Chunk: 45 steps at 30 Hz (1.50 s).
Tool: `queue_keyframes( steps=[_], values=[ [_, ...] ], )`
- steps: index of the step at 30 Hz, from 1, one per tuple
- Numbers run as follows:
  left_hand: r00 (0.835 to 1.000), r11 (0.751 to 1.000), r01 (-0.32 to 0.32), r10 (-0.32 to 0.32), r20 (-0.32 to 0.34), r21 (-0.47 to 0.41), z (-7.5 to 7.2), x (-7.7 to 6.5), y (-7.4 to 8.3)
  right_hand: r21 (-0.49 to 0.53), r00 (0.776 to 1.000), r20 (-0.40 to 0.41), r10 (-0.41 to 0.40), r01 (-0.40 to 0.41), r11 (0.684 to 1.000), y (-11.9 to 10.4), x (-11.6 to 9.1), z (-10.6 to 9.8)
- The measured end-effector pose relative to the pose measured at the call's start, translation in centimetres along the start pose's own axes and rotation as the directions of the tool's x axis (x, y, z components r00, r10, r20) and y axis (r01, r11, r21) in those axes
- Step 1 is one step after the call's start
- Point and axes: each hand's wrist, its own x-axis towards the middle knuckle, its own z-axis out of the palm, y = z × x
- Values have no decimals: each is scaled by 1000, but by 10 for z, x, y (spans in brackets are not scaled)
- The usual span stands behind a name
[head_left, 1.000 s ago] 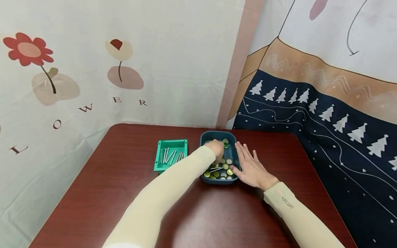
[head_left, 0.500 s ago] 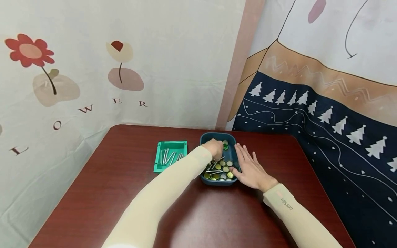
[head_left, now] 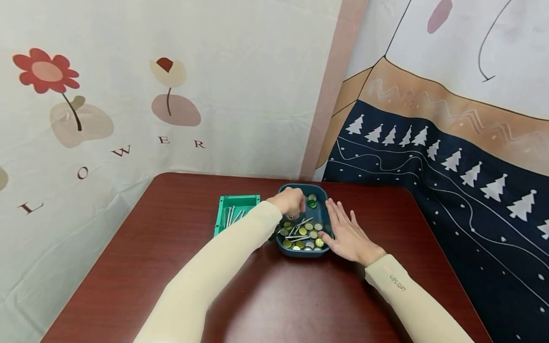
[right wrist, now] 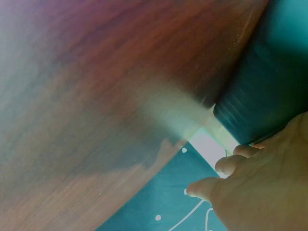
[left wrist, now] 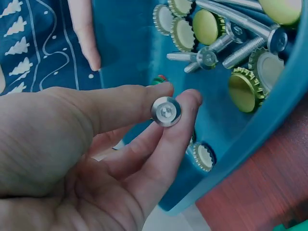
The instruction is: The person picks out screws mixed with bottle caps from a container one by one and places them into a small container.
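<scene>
Apart, left hand [head_left: 289, 202] pinching bolt [left wrist: 166, 111], right hand [head_left: 352, 239] at bin edge [head_left: 302, 254]

Right hand [right wrist: 264, 180] apparently against bin [right wrist: 267, 82]

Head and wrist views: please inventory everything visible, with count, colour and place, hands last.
Green tray: one, green, on the table, left of the blue container
Bolts in the tray: several, silver, partly hidden by a sleeve
Blue container: one, dark blue, on the table
Loose bolts: several, silver, in the blue container
Bottle caps: many, mostly gold, some green, in the blue container
Pinched bolt: one, silver, in the left hand
Table: one, red-brown, under both containers
Pale cloth: one, flower print, behind
Patterned cloth: one, white, tan and navy, right
Sleeves: two, cream, on the arms
Left hand: one, over the blue container
Right hand: one, at its right rim
</scene>
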Motion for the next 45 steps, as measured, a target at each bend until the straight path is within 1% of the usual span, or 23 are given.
queue_keyframes(
  steps=[2,5,11,14,23,33,38,45],
  values=[
    [1000,1000,-25,25,-6,-11,-2,-7,0,3,1000,1,3,-3,1000,0,-1,0],
    [999,999,-48,48,-7,-14,-4,-11,-3,5,1000,2,2,-2,1000,0,-1,0],
    [998,997,-52,53,23,-61,-7,-13,-4,3,1000,-1,0,0,1000,0,0,1],
    [998,995,-49,51,26,-82,-6,-14,-5,3,1000,-4,-2,2,1000,0,0,1],
    [999,991,-52,52,-6,-125,3,-20,-11,-4,1000,6,-7,7,1000,-1,0,5],
    [997,983,-64,56,-51,-173,8,-28,-20,10,1000,16,4,-5,1000,-2,-1,5],
    [996,976,-67,53,-70,-207,7,-33,-25,-2,1000,24,8,-8,1000,0,0,4],
    [994,954,-80,53,-99,-289,2,-42,-31,-4,1000,22,10,-10,1000,1,0,1]
  ],
)
